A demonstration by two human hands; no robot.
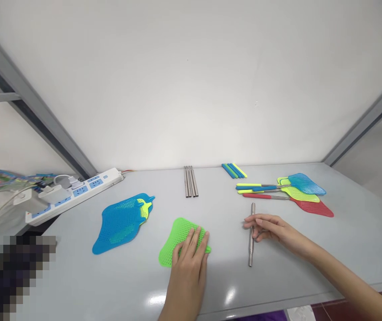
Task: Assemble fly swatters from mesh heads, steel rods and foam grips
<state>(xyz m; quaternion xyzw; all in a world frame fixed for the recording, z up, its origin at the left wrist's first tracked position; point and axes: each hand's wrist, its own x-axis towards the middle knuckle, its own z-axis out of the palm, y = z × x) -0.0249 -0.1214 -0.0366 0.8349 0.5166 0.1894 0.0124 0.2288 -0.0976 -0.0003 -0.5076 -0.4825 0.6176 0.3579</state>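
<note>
My left hand [191, 256] lies with fingers stretched over a green fly swatter head [177, 238], pressing it flat on the table; the head's short socket pokes out to the right of my fingers. To the right, my right hand [266, 227] has its fingers closed around the middle of a metal telescopic tube [251, 252], which points toward and away from me. Blue swatter heads [117, 227] lie stacked at the left, with a yellow one [144, 209] showing among them. Several more metal tubes [191, 182] sit side by side near the wall.
Coloured handle grips [234, 170] lie by the wall. Assembled fly swatters, including a red one [313, 208] and a blue one [306, 183], are piled at the right. A white power strip [77, 194] with plugs runs along the left edge. Behind the table stands a white wall [191, 89].
</note>
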